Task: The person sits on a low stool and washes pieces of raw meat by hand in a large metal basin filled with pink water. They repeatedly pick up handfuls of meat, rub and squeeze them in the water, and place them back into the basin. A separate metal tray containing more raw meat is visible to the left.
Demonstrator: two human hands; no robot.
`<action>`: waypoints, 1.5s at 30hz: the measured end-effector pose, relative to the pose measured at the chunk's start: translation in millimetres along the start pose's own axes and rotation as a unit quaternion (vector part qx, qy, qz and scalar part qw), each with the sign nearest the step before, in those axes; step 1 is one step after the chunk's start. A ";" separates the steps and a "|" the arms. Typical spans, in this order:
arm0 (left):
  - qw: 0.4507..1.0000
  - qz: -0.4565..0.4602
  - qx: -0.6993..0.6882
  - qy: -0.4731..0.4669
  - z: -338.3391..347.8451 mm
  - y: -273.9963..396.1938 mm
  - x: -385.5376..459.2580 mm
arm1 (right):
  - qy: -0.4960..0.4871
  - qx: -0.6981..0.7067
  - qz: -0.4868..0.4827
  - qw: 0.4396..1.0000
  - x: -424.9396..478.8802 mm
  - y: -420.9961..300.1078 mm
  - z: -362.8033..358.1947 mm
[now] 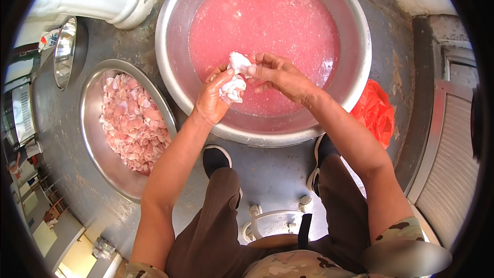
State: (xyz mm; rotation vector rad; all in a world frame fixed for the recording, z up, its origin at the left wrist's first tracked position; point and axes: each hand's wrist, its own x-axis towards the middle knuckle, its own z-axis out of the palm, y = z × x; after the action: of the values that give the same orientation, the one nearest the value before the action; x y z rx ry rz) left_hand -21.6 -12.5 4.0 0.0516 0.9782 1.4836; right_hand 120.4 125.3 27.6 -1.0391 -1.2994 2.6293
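Observation:
Over a large metal basin [170, 46] of pinkish-red water [266, 23], both hands are raised at its near side. My left hand [213, 98] grips a pale, wet piece of raw meat or skin [232, 89], its thumb pressed on top. The piece's whitish upper end [238, 61] sticks up past that thumb. My right hand [283, 75] pinches this end between thumb and forefinger, with the other fingers spread. Small whitish bits [238, 14] float in the water. To the left, a wide metal bowl [92, 135] contains a heap of raw pinkish meat pieces [133, 123].
A crumpled red plastic bag [376, 112] lies against the basin's right side. Farther left another metal bowl [65, 52] leans near a white pipe [127, 4]. A ribbed door panel [447, 154] stands at right. Below are my shoes [216, 160] and a stool's frame [270, 214].

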 end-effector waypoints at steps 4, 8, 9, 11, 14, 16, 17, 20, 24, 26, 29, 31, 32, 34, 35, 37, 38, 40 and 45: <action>1.000 -0.008 -0.004 0.001 5.2 2.5 -1.0 | -0.001 -0.004 0.022 1.000 7.6 4.7 -2.9; 0.999 -0.028 -0.047 0.000 5.5 5.2 -1.3 | -0.041 0.044 -0.023 0.998 6.6 11.0 -7.2; 0.999 -0.023 -0.036 0.009 4.4 4.1 -1.2 | -0.041 0.025 -0.023 0.999 6.3 10.2 -8.4; 0.999 -0.012 -0.014 0.028 2.5 0.0 -0.6 | -0.029 -0.061 -0.063 0.996 7.3 10.7 -11.0; 0.999 0.012 0.036 0.023 1.9 -1.2 -1.0 | -0.001 -0.214 -0.157 0.964 10.1 8.2 -12.5; 0.996 0.022 0.076 0.041 8.6 -0.8 -3.7 | 0.011 -0.252 -0.178 0.951 7.1 -1.3 -9.6; 0.994 0.026 0.096 0.051 11.9 -0.4 -4.5 | 0.011 -0.254 -0.180 0.950 6.1 -4.2 -8.2; 0.984 0.055 0.158 0.056 15.9 -2.6 -4.3 | 0.006 -0.251 -0.182 0.951 4.8 -3.1 -6.3; 0.980 0.076 0.178 0.055 9.5 -4.7 -4.3 | -0.020 -0.173 -0.165 0.971 12.8 13.6 -12.5; 0.979 0.077 0.178 0.057 6.7 -2.2 -8.4 | -0.018 -0.183 -0.173 0.968 17.3 17.8 -12.3; 0.985 0.084 0.109 0.100 18.3 23.3 -32.4 | 0.045 -0.374 -0.205 0.903 24.6 19.0 -23.2; 0.973 0.128 0.170 0.093 20.4 63.1 -61.5 | 0.122 -0.568 -0.197 0.790 32.3 27.1 -58.7; 0.919 0.184 0.317 0.145 18.5 84.8 -77.6 | 0.157 -0.574 -0.156 0.789 30.5 30.8 -73.4; 0.789 0.266 0.505 0.228 -4.5 131.7 -119.3 | 0.132 -0.608 -0.098 0.777 33.2 33.5 -87.2; 0.712 0.265 0.584 0.285 -44.9 157.0 -143.8 | 0.114 -0.623 -0.075 0.770 35.1 33.9 -86.3; 0.546 0.205 0.727 0.362 -71.5 168.3 -162.5 | 0.095 -0.648 -0.038 0.755 38.1 45.5 -78.0; 0.408 0.195 0.812 0.368 -74.7 163.7 -163.1 | 0.086 -0.660 -0.018 0.746 38.5 49.9 -76.0; 0.275 0.199 0.861 0.378 -54.7 148.9 -156.2 | 0.028 -0.666 0.020 0.745 38.9 50.6 -73.0; 0.719 0.263 0.626 0.151 10.2 70.0 -74.1 | -0.119 -0.638 0.084 0.756 34.7 61.3 -75.8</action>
State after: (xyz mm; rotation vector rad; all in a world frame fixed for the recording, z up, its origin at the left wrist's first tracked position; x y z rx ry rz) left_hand -56.5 -57.9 88.9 1.1854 2.2371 1.0263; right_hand 152.7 148.7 -67.9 -0.7893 -3.3240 1.6571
